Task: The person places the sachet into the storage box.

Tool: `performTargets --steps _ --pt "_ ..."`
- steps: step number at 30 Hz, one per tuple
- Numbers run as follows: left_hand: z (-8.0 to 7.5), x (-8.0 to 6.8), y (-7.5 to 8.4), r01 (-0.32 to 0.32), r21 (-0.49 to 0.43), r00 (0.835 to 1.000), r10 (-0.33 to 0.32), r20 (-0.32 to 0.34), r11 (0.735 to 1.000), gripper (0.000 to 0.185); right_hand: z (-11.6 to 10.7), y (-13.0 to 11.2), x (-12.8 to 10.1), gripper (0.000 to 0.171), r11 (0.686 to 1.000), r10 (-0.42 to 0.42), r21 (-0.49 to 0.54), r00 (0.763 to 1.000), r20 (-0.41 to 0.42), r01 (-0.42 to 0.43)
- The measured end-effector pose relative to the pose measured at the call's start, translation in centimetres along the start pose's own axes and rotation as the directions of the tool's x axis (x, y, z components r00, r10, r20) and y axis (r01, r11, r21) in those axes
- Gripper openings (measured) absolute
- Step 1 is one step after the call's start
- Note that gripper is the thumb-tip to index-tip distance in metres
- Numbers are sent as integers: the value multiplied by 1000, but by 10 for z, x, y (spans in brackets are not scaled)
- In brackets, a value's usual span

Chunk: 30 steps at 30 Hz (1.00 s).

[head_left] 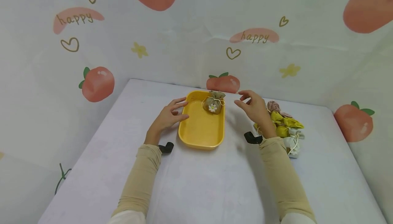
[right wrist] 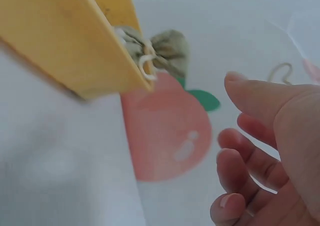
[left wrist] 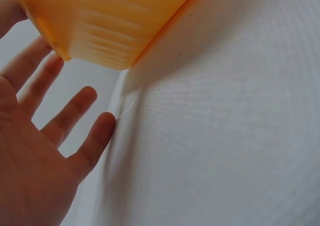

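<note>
A yellow plastic tray (head_left: pixel 201 131) lies on the table, and a small olive-brown drawstring pouch (head_left: pixel 214 103) with a white flower sits in its far right corner. My left hand (head_left: pixel 168 116) is at the tray's left side, fingers spread and fingertips right at the rim. In the left wrist view those fingers (left wrist: pixel 75 113) show fairly straight beside the tray wall. To the right of the tray my right hand (head_left: pixel 252 108) hovers apart from it, fingers loosely bent with nothing between them. The right wrist view shows the pouch's gathered top (right wrist: pixel 170 51) standing above the rim.
A pile of pouches sits right of the tray, partly behind my right forearm: a pinkish one (head_left: pixel 273 106), yellow-green ones (head_left: pixel 282 131) and a white one (head_left: pixel 292 144). The white-covered table (head_left: pixel 208 183) meets a fruit-printed backdrop (head_left: pixel 184 46) at its back and sides.
</note>
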<state>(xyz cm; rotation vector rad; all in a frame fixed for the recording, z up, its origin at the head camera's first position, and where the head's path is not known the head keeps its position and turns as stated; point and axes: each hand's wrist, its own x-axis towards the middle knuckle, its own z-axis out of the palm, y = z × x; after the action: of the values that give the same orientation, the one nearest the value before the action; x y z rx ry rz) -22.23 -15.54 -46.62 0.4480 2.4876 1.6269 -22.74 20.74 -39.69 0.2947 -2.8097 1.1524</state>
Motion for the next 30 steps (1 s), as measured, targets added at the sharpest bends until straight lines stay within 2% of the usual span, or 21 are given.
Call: performTargets --steps 16,20,30 --pt "0 0 -3 -2 0 1000 2 3 1000 64 -53 20 -48 54 993 116 -18 985 -131 -119" --pt "1 0 -4 -5 -10 1000 5 4 1000 64 -62 26 -57 56 986 163 -12 979 -122 -165" --pt "1 1 -5 -26 -9 1000 26 -3 1000 63 -80 30 -76 61 958 251 -128 966 -60 -256"
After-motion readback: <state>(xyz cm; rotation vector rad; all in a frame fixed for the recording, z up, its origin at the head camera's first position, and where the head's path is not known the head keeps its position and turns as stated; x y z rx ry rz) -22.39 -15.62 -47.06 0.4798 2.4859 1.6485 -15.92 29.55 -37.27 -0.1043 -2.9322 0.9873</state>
